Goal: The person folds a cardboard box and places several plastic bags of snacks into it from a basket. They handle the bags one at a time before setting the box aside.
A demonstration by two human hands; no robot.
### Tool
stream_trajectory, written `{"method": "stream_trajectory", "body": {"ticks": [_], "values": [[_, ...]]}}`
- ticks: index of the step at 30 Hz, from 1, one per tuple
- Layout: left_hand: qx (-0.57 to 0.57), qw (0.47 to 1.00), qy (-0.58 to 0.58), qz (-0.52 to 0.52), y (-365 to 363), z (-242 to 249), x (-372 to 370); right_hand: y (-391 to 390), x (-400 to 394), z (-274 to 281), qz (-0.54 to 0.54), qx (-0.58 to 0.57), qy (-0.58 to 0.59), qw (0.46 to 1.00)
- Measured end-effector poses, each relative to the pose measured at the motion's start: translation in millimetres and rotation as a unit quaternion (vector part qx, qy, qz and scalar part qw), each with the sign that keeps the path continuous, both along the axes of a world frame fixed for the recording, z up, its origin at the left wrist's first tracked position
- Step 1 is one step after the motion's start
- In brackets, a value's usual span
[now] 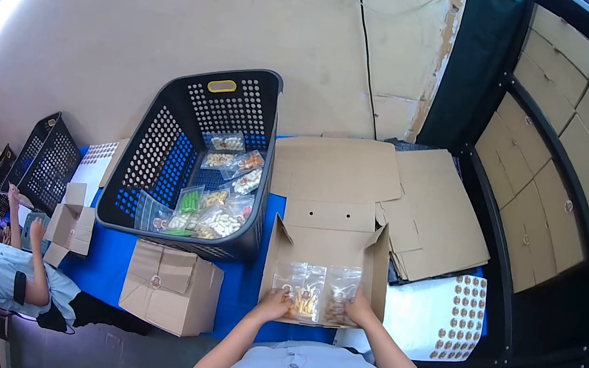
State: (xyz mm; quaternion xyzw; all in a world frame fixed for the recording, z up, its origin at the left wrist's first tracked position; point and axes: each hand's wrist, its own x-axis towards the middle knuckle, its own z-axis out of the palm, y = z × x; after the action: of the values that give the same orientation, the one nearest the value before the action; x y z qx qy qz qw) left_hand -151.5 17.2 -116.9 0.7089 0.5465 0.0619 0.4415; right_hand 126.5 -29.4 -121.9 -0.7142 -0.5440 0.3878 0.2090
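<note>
An open cardboard box (323, 244) lies in front of me with its lid folded back. Clear plastic bags sit side by side in its front part; the middle bag (308, 297) holds yellowish and white pieces. My left hand (274, 305) is closed at the left side of the box, with its fingertips on the left bag (289, 271). On the other side, my right hand (360, 310) grips the edge of the right bag (341, 283), whose contents look brownish. Part of the fingers of both hands is hidden.
A black perforated basket (125, 205) with several filled bags stands left of the box. Closer to me is a closed carton (170, 288). Flat cardboard (436, 209) and a sticker sheet (436, 319) lie right, beside racked cartons (534, 210). A co-worker (18, 277) stands far left.
</note>
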Motion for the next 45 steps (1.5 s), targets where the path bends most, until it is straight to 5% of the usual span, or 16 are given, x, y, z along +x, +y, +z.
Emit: {"method": "stream_trajectory", "body": {"ticks": [4,6,10,14,16,22,24,26,27,29,32,36,38,43,44,45], "values": [[-0.027,1.0,0.01,-0.005,-1,17,5,5,-16,14,0.061,-0.107,0.017,0.992],[0.107,0.993,-0.034,-0.04,-11,52,-3,8,-17,25,0.071,-0.15,-0.111,0.98],[0.106,0.962,-0.242,-0.061,-27,249,-26,8,-4,54,0.087,-0.181,-0.175,0.964],[0.328,0.935,-0.136,-0.009,-18,355,-91,16,-16,102,0.128,-0.184,-0.304,0.926],[0.395,0.914,-0.076,0.045,-4,387,-132,28,-25,144,0.073,-0.112,-0.206,0.969],[0.45,0.87,-0.005,0.201,90,352,-259,104,-117,314,-0.023,0.267,-0.09,0.959],[0.472,0.842,-0.026,0.26,120,315,-297,133,-158,345,0.041,0.385,-0.073,0.919],[0.471,0.757,0.285,0.352,142,283,-333,163,-201,359,0.196,0.538,-0.148,0.807],[0.386,0.787,0.279,0.393,148,266,-341,178,-223,362,0.268,0.513,-0.158,0.8],[0.216,0.83,0.267,0.44,151,263,-341,212,-268,352,0.394,0.473,-0.157,0.772],[0.376,0.752,0.347,0.416,146,261,-332,267,-320,286,0.534,0.439,-0.162,0.704],[0.31,0.787,0.311,0.435,148,265,-332,286,-369,176,0.683,0.084,-0.369,0.624],[0.348,0.791,0.263,0.429,146,263,-331,269,-378,142,0.723,0.022,-0.353,0.594],[0.305,0.817,0.196,0.448,146,267,-331,311,-399,-38,0.825,-0.13,-0.403,0.374],[0.308,0.816,0.194,0.449,145,266,-330,325,-401,-36,0.824,-0.129,-0.406,0.374],[0.315,0.815,0.19,0.449,145,266,-330,347,-406,-27,0.827,-0.081,-0.277,0.483]]}}
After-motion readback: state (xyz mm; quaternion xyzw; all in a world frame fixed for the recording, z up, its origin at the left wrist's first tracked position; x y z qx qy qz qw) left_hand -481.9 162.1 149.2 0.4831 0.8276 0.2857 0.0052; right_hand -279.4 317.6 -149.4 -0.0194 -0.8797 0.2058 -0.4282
